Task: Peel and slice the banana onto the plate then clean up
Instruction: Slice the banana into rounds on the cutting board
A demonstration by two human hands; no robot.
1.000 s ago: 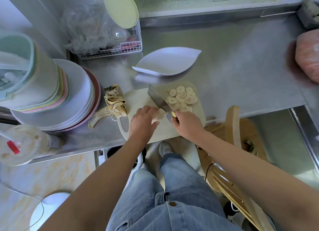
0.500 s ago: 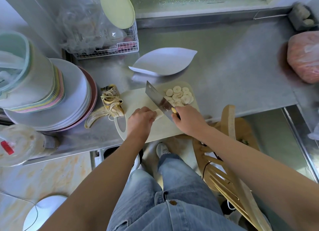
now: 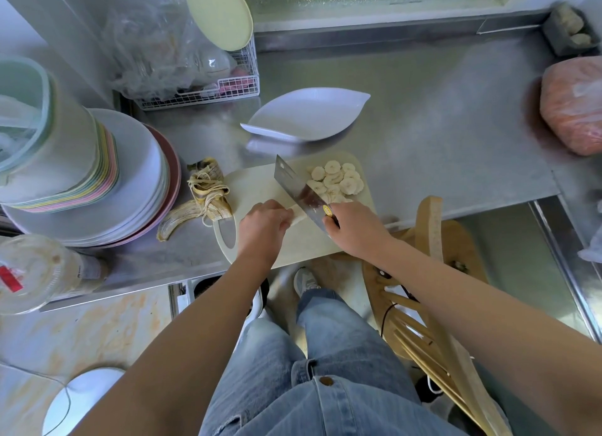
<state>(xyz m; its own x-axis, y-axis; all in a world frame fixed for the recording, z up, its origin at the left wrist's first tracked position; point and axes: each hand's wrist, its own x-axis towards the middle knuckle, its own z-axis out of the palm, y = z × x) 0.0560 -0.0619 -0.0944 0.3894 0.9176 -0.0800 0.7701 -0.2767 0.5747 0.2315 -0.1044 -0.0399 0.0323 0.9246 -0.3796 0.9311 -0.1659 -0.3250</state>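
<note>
Head view: your right hand (image 3: 355, 228) is clenched round the handle of the cleaver (image 3: 294, 186), just right of frame centre. The blade runs up and to the left across the cutting board (image 3: 257, 181). Your left hand (image 3: 262, 227) sits beside it with fingers curled over the banana stub (image 3: 298, 215), pinning it to the board. Only a short pale end shows between knuckles and blade.

That's the change: a second ago more of the stub was showing, and now there's less. The blade has lifted and come back down against the fruit, so the slicing reads as nearly finished, with perhaps a few cuts left.

The slices (image 3: 338, 181) are heaped on the board's upper right, on the far side of the blade. None have gone over yet to the white leaf-shaped plate (image 3: 325, 110), which lies bare just above the board on the steel tabletop (image 3: 423, 126). The peel (image 3: 202, 201) lies crumpled at the board's left edge, waiting for clean-up.

Mind those left fingertips, because with this little banana left they're very close to the edge.
</note>
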